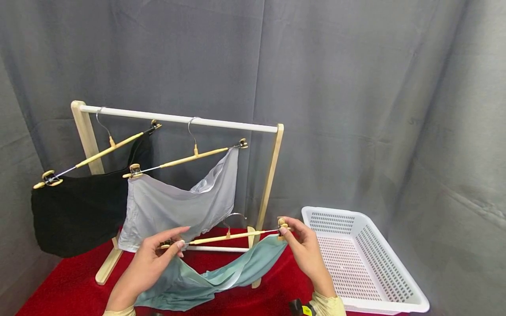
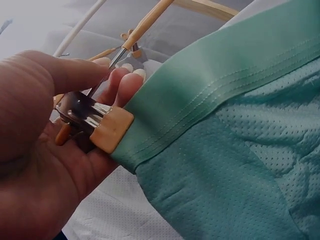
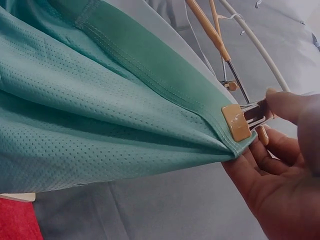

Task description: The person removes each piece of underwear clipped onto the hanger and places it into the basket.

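Green underpants point(image 1: 189, 285) of perforated cloth hang by the waistband from a wooden clip hanger point(image 1: 237, 236), one clip at each end. My left hand point(image 1: 152, 259) pinches the hanger's metal rod beside the left clip point(image 2: 112, 129), which bites the waistband. At the other end, my right hand point(image 1: 302, 245) grips the right clip point(image 3: 236, 122) between thumb and fingers, and that clip also holds the waistband. The hanger's hook point(image 1: 235, 215) points up and is off the rail. The cloth sags between both hands, in front of the rack.
Behind stands a wooden rack with a white rail point(image 1: 178, 118). From it hang a black garment point(image 1: 79, 210) and a grey garment point(image 1: 178, 202) on similar clip hangers. A white perforated basket point(image 1: 356, 263) sits at the right. Red cloth point(image 1: 67, 285) covers the table.
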A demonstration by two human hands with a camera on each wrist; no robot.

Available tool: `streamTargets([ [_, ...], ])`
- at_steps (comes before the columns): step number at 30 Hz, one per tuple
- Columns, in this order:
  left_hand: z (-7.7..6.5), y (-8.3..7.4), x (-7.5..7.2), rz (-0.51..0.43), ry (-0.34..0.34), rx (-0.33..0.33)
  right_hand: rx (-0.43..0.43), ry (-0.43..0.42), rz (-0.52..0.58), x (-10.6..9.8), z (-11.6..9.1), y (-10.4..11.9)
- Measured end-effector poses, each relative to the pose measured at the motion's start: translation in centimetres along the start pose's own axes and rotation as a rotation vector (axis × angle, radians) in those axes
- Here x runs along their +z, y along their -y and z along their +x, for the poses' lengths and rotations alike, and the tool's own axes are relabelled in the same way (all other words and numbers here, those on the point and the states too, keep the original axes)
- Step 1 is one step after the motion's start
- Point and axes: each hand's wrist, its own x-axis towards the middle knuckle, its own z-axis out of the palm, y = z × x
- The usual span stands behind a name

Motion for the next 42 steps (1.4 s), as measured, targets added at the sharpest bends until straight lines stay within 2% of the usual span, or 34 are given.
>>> streamTargets([
  [7, 0.0, 0.0, 0.3, -0.014, -0.011, -0.004, 0.034, -0.009, 0.028, -0.2, -0.1, 0.3],
  [14, 0.1, -0.1, 0.3, 0.021, -0.01, -0.006, 0.033, -0.017, 0.072, -0.4, 0.1, -2.4],
  [18, 0.1, -0.2, 0.4, 0.036, -0.01, -0.01, 0.035, -0.029, 0.092, -0.4, 0.2, -2.7],
  [29, 0.3, -0.3, 0.7, 0.056, -0.019, -0.007, -0.1, -0.037, 0.098, -1.0, 0.3, -3.1],
  [42, 0.4, 0.2, 1.2, 0.05, -0.028, -0.019, -0.15, -0.049, 0.115, -1.2, 0.3, -3.9],
])
